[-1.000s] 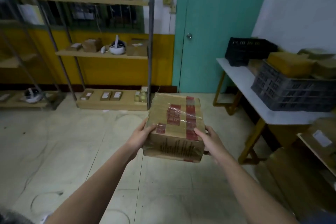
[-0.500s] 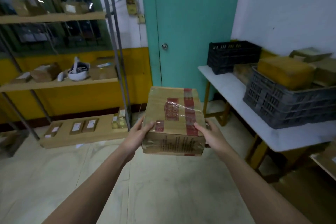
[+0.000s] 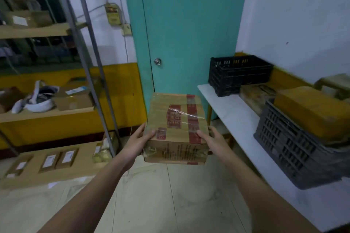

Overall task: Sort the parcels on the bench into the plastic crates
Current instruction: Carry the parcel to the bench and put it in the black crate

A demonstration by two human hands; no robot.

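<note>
I hold a brown cardboard parcel [image 3: 175, 128] with red tape and clear wrap in front of me, over the floor. My left hand [image 3: 137, 139] grips its left side and my right hand [image 3: 213, 141] grips its right side. To the right stands a white bench [image 3: 233, 117]. On its far end sits a black plastic crate [image 3: 239, 73]. Nearer me is a grey plastic crate [image 3: 289, 147] with a yellow-brown parcel [image 3: 312, 111] on top. Another parcel [image 3: 255, 96] lies on the bench between the crates.
A teal door [image 3: 189, 30] is straight ahead. At the left, a metal-framed rack [image 3: 85, 58] has wooden shelves carrying boxes and a white helmet [image 3: 40, 102]. Its low shelf [image 3: 47, 164] holds small labelled parcels. Pale floor tiles [image 3: 161, 195] lie below my arms.
My view has swung right and come closer to the bench and door. The parcel stays held in both hands in the same grip.
</note>
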